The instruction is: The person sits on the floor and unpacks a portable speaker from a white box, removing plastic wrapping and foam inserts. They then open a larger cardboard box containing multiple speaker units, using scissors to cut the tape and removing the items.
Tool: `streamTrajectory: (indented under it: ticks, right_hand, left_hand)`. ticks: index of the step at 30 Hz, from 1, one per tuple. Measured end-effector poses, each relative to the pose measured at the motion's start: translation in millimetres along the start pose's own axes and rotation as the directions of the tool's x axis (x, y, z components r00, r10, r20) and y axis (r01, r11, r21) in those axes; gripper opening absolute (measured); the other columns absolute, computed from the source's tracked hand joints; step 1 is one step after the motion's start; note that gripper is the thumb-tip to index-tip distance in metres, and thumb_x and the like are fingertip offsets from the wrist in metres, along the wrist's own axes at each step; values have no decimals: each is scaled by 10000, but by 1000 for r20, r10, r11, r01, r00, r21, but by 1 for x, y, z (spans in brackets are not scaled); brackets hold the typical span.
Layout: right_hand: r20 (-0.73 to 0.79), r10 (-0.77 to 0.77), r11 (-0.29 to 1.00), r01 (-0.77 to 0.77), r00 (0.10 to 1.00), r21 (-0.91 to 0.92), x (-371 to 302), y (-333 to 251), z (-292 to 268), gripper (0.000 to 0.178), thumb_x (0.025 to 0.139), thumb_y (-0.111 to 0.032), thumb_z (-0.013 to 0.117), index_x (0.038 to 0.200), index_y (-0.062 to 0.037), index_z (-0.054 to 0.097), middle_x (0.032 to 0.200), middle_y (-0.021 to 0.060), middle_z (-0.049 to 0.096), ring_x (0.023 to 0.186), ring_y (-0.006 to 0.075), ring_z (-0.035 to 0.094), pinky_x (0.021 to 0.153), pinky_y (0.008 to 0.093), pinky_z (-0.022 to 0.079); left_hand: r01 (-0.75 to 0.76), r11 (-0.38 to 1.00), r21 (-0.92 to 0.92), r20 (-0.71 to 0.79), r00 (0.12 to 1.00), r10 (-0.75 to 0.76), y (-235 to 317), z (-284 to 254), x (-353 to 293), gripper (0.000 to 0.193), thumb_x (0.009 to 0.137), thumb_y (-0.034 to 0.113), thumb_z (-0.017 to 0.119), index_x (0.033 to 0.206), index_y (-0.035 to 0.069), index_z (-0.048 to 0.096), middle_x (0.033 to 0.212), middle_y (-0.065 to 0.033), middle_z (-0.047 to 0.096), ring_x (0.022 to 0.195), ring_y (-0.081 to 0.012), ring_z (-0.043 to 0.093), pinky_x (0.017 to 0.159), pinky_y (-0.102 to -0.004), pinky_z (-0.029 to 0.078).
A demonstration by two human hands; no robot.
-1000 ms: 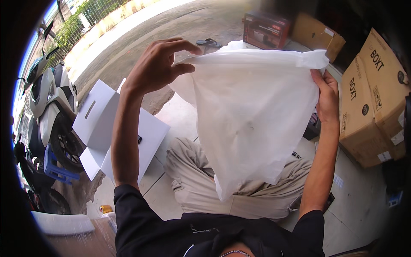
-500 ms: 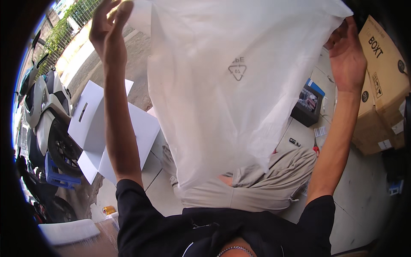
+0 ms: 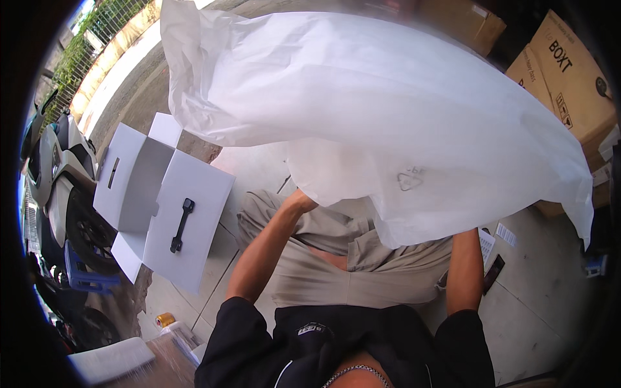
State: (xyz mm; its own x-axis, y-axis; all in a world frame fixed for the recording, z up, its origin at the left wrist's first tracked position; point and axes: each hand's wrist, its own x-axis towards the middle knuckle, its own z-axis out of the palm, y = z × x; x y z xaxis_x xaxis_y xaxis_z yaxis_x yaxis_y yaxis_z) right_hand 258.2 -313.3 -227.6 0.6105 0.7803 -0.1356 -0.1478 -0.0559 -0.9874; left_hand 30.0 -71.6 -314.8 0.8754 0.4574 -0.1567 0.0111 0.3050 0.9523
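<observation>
Over a seated person's beige trousers (image 3: 394, 268), I see a white plastic bag (image 3: 362, 90) spread wide, from far left to near right. The left hand (image 3: 301, 201) slips beneath its near edge, and the right hand is hidden past the forearm (image 3: 464, 271); I cannot tell whether either is grasping, clenched or released. To the left sits an open white carton (image 3: 187, 258) bearing a black handle-shaped piece (image 3: 182, 226); far right, a brown box (image 3: 582, 97).

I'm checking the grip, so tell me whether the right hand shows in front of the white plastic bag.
No, the white plastic bag hides it, with the right forearm showing below the bag's edge.
</observation>
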Motion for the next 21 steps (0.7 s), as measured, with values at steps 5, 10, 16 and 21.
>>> streamTrajectory:
  ticks: [5, 10, 16, 21]
  right_hand:
    - [148, 195, 967, -165, 970, -193, -1, 31, 7, 393, 937, -293, 616, 1218, -20, 590, 1115, 96, 646, 1108, 216, 592, 979, 377, 447]
    - [182, 249, 935, -187, 951, -302, 8, 41, 13, 374, 910, -245, 669, 1187, -2, 606, 1066, 83, 658, 1066, 199, 607, 939, 350, 466]
    - [158, 21, 996, -35, 987, 85, 22, 45, 3, 400, 788, -161, 764, 1126, -5, 621, 932, 44, 620, 851, 126, 590, 807, 264, 452]
    - [24, -29, 999, 29, 999, 19, 66, 70, -9, 238, 824, -61, 713, 1056, -94, 668, 915, -1, 651, 879, 104, 594, 855, 237, 431]
  left_hand:
    - [-29, 973, 227, 199, 980, -17, 14, -31, -4, 339, 861, 131, 679, 1184, 31, 658, 1202, -74, 596, 1132, -195, 544, 992, -344, 397]
    - [-163, 982, 98, 102, 983, 153, 18, -73, -17, 122, 780, -52, 729, 885, 9, 732, 933, -19, 609, 901, -139, 571, 834, -285, 432]
    - [-121, 991, -49, 87, 988, 125, 13, -105, -19, 129, 777, -55, 716, 812, 38, 632, 961, -32, 584, 940, -151, 554, 839, -284, 429]
    - [-63, 997, -47, 76, 995, 66, 11, -113, -7, 104, 862, 112, 698, 887, 76, 604, 900, 8, 577, 860, -115, 538, 792, -257, 409]
